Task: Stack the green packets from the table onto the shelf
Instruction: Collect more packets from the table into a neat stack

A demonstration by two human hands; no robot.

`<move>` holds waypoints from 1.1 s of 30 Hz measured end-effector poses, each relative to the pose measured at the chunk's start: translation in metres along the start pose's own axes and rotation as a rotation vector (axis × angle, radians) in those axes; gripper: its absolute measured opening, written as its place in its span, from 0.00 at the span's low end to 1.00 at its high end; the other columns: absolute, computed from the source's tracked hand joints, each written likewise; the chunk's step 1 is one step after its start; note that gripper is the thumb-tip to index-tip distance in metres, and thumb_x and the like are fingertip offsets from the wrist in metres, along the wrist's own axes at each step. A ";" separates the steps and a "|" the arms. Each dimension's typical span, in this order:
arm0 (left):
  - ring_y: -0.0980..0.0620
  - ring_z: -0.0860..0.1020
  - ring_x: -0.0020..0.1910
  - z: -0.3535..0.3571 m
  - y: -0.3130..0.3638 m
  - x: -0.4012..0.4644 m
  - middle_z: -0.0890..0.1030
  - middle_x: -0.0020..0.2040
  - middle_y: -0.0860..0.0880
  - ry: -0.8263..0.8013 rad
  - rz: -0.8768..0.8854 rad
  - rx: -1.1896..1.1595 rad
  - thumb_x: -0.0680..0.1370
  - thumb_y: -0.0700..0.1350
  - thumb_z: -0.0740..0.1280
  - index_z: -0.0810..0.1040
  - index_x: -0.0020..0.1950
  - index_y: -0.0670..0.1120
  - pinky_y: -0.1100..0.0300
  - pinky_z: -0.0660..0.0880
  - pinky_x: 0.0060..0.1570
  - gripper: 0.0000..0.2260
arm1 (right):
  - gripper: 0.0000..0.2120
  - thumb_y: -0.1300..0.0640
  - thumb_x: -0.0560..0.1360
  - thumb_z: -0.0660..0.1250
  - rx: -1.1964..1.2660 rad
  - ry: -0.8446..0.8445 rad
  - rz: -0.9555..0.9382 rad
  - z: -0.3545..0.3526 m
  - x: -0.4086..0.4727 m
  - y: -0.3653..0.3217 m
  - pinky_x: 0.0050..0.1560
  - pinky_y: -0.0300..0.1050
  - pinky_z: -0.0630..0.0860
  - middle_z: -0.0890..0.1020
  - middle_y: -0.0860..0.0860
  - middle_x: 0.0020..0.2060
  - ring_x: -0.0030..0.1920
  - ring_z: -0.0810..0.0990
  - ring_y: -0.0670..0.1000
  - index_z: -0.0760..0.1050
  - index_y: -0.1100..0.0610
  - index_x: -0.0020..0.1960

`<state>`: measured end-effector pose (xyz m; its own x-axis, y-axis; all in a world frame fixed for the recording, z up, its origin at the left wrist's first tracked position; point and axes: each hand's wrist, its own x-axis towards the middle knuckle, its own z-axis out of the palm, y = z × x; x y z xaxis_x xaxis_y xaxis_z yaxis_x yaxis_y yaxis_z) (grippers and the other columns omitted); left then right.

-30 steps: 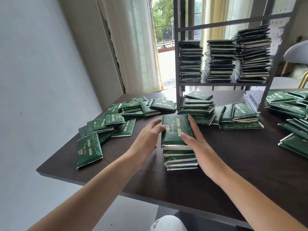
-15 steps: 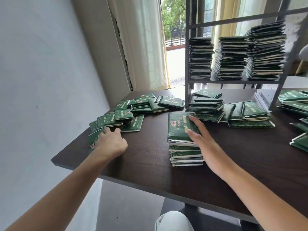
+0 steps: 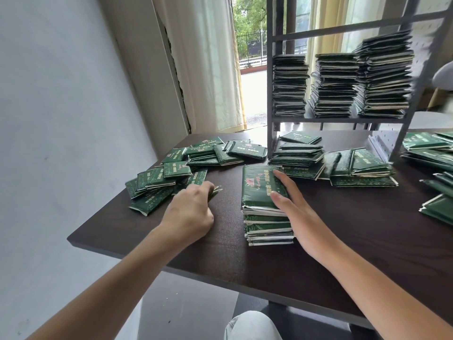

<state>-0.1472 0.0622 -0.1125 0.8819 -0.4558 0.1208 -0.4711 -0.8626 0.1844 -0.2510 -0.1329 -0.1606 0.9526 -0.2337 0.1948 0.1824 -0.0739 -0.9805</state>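
On the dark table [image 3: 343, 229], right in the middle, sits a neat stack of green packets [image 3: 266, 204]. The right hand [image 3: 297, 209] rests flat against the stack's 3 o'clock side. Its fingers [image 3: 284, 179] lie straight along the top packet, and the thumb lies on the top too.

At 9 o'clock from the stack, the left hand [image 3: 190, 212] reaches into a messy pile of loose packets [image 3: 166, 177]. Its fingers are bent down over a packet at the near edge of the pile. A bit of green pokes out past the fingertips [image 3: 208, 186]. I cannot tell if the hand really has hold of it or is only touching it.

At 12 o'clock from the stack stands a gray metal shelf [image 3: 343, 119] on the table. Three tall stacks of packets [image 3: 343, 87] stand side by side on it. Under the shelf board, on the table, lie more packets [image 3: 299, 153] in low heaps. More green packets [image 3: 436, 153] lie at 2 o'clock, near the right edge of the table.

At 11 o'clock, behind the table, hangs a pale curtain [image 3: 208, 69] beside an open door.
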 end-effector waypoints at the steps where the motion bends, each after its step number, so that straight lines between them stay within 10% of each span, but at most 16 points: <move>1: 0.43 0.77 0.55 -0.004 0.003 0.001 0.79 0.59 0.44 0.017 0.009 -0.043 0.77 0.37 0.62 0.69 0.73 0.51 0.55 0.71 0.54 0.25 | 0.26 0.43 0.80 0.64 0.011 -0.002 -0.003 0.000 0.000 0.000 0.57 0.25 0.67 0.71 0.35 0.70 0.66 0.69 0.29 0.62 0.36 0.76; 6: 0.53 0.80 0.46 -0.023 0.014 0.010 0.81 0.62 0.47 0.146 0.040 -0.338 0.76 0.31 0.64 0.71 0.73 0.50 0.76 0.70 0.40 0.27 | 0.25 0.44 0.80 0.63 0.007 -0.002 -0.002 0.000 -0.001 -0.001 0.58 0.24 0.68 0.71 0.34 0.70 0.64 0.71 0.29 0.63 0.35 0.75; 12: 0.66 0.76 0.27 -0.047 0.046 0.007 0.81 0.63 0.53 0.326 0.163 -0.541 0.80 0.35 0.67 0.74 0.72 0.49 0.74 0.71 0.28 0.22 | 0.34 0.34 0.70 0.66 0.015 0.009 0.006 0.001 0.001 0.004 0.76 0.49 0.63 0.72 0.38 0.72 0.71 0.71 0.40 0.62 0.33 0.74; 26: 0.64 0.78 0.60 -0.042 0.076 0.003 0.82 0.61 0.63 0.078 0.450 -0.502 0.79 0.54 0.67 0.82 0.60 0.59 0.55 0.74 0.66 0.11 | 0.35 0.37 0.72 0.66 -0.018 0.044 -0.063 0.002 0.001 0.003 0.79 0.47 0.53 0.62 0.27 0.73 0.73 0.57 0.27 0.54 0.28 0.75; 29: 0.58 0.71 0.69 -0.039 0.065 0.007 0.71 0.75 0.56 0.150 0.269 -0.400 0.81 0.54 0.67 0.70 0.74 0.56 0.61 0.64 0.67 0.21 | 0.35 0.37 0.72 0.65 -0.060 0.037 -0.051 0.002 0.000 0.003 0.80 0.48 0.51 0.59 0.27 0.75 0.74 0.54 0.29 0.55 0.27 0.75; 33: 0.52 0.66 0.73 -0.028 0.056 0.015 0.59 0.82 0.49 -0.211 0.115 -0.581 0.81 0.57 0.66 0.47 0.83 0.57 0.55 0.60 0.72 0.37 | 0.37 0.34 0.67 0.62 0.006 0.031 -0.048 0.002 -0.002 0.000 0.79 0.45 0.53 0.62 0.30 0.75 0.74 0.57 0.30 0.59 0.31 0.76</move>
<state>-0.1611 0.0136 -0.0731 0.7822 -0.6229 -0.0129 -0.4447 -0.5727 0.6887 -0.2523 -0.1308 -0.1611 0.9347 -0.2604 0.2420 0.2288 -0.0803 -0.9702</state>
